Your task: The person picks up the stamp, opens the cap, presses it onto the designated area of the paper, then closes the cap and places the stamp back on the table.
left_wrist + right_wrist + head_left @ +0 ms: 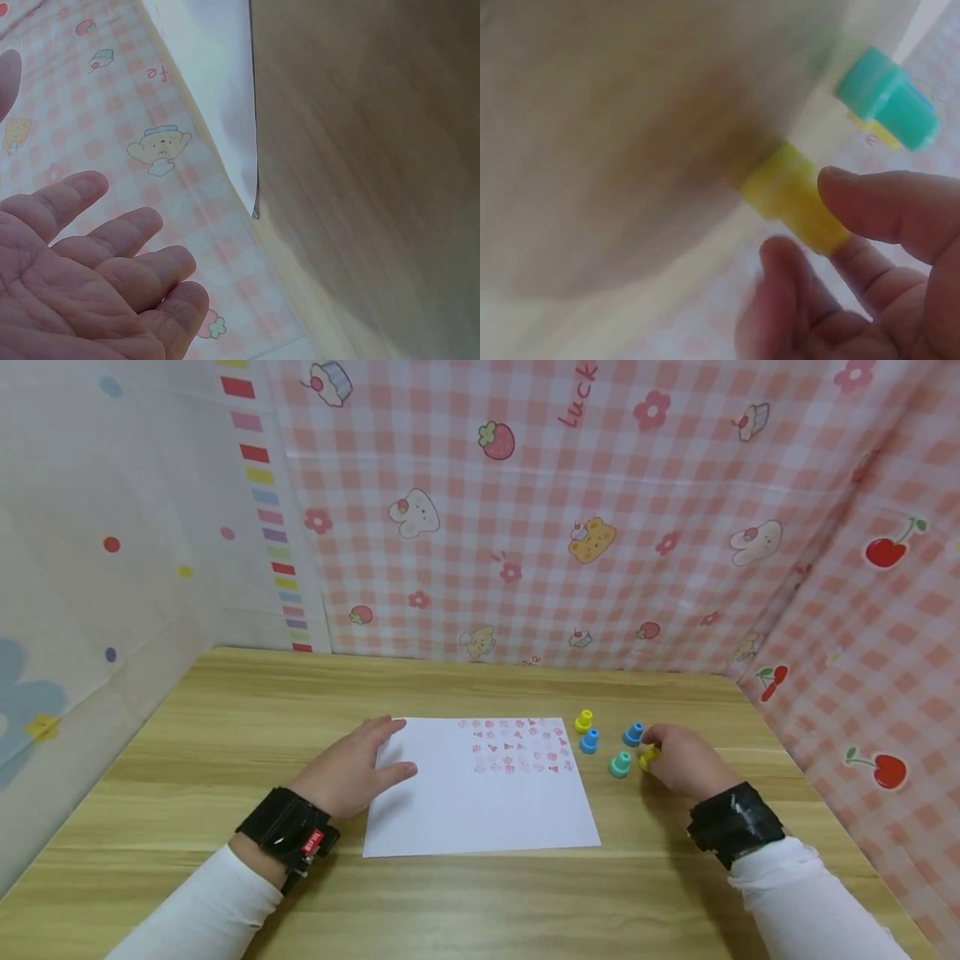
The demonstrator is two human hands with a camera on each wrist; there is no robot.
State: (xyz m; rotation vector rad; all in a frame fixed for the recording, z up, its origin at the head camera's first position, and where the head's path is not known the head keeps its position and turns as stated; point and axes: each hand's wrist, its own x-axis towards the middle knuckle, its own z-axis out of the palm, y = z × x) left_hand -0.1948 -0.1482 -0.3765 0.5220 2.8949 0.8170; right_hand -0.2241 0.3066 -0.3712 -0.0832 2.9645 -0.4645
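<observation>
A white sheet of paper (457, 814) lies on the wooden table, with rows of small red and pink stamped pictures in its upper right part. My left hand (351, 770) is at the paper's left edge, fingers spread and holding nothing; the palm shows in the left wrist view. To the right of the paper, my right hand (684, 762) pinches a yellow stamp (799, 199) by its narrow handle between thumb and fingers. A teal stamp (620, 765) stands just left of that hand, and a blue stamp (633, 734) is close to its fingertips.
Another blue stamp (589, 741) and a second yellow stamp (584, 721) stand by the paper's upper right corner. A pink checked cloth (450, 552) hangs behind the table (465, 910) and along its right side; a white cloth (150, 602) hangs at the left.
</observation>
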